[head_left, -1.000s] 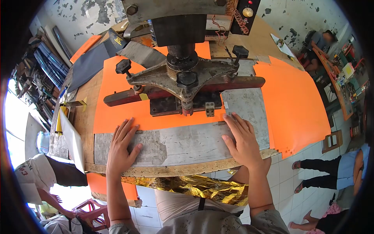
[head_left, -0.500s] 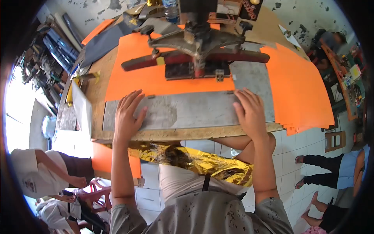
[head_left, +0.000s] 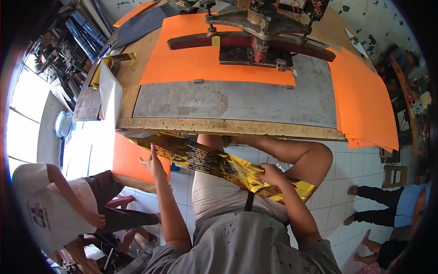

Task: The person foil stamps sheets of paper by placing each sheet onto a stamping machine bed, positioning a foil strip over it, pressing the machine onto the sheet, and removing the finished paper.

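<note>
A strip of gold foil (head_left: 200,157) with printed text hangs across my lap, below the table edge. My right hand (head_left: 272,175) grips the foil toward its right end, fingers closed on it. My left hand (head_left: 154,163) is beside the foil's left part, its fingers apart. On the metal plate (head_left: 182,101) lies an orange sheet (head_left: 182,68), its front edge at two small stops. Above the sheet stands the press head (head_left: 255,55) with its dark red bar.
A stack of orange sheets (head_left: 365,100) lies at the table's right. More orange material (head_left: 130,157) is below the left edge, near a person in white (head_left: 59,201). A white sheet (head_left: 111,91) leans at the left edge. Another person (head_left: 388,205) stands at the right.
Both hands have left the metal plate and moved down to the foil below the table edge; my right hand has taken hold of it. The view has tilted downward.
</note>
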`<act>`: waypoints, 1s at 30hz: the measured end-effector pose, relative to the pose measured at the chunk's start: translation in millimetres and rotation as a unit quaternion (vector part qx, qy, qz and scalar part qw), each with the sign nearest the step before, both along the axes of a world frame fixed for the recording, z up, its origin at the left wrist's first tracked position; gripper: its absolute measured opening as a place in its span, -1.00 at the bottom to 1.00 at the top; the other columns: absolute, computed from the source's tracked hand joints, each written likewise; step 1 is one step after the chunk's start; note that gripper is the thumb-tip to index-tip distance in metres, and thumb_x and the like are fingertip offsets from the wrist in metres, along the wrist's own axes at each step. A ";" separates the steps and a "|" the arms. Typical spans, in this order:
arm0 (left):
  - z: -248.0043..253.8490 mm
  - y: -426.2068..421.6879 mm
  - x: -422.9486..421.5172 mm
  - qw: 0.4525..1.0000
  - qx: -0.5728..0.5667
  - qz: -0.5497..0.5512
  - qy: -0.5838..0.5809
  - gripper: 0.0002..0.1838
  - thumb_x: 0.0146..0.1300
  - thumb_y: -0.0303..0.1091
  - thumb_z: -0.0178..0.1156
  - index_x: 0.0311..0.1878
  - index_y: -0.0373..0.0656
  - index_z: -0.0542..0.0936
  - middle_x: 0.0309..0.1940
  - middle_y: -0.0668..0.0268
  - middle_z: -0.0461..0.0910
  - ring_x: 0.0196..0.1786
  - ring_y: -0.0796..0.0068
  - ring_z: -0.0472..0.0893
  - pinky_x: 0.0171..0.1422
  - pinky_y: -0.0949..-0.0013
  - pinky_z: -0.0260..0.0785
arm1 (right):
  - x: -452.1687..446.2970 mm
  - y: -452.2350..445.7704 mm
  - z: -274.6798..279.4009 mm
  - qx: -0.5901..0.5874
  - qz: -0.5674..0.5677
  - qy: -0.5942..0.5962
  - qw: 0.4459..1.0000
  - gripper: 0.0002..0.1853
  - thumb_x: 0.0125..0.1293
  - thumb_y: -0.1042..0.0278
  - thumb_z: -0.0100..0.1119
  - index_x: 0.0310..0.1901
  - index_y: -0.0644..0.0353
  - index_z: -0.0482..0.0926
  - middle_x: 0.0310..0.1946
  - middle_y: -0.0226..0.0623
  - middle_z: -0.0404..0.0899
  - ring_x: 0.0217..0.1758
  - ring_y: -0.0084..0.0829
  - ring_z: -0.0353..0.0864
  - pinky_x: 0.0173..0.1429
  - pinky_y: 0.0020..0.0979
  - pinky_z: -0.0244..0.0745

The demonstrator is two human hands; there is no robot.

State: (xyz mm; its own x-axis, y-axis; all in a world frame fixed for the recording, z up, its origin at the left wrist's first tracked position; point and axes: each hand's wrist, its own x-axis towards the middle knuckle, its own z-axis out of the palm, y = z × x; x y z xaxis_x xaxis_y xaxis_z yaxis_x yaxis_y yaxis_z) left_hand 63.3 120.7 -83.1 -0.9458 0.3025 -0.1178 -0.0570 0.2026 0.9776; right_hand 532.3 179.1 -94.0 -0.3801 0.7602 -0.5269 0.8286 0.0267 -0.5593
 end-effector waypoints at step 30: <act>202.8 66.2 95.8 0.900 -0.001 -0.258 0.351 -0.59 0.49 -0.45 0.23 0.37 -0.14 0.57 -0.34 0.37 0.63 -0.36 0.64 0.54 -0.27 0.49 0.38 | 302.6 0.0 286.8 0.219 -0.195 0.134 0.947 -0.41 0.47 -0.20 0.32 -0.39 0.24 0.47 -0.48 -0.48 0.40 -0.41 -0.64 0.35 -0.27 -0.45 0.27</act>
State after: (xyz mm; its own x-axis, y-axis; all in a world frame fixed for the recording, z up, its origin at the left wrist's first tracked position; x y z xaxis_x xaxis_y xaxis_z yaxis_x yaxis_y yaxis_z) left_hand 159.1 186.8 119.7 -0.5216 0.7231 0.4528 0.6760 0.0266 0.7364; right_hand 834.9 179.1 192.9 -0.1013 0.9934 -0.0537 0.6531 0.0257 -0.7569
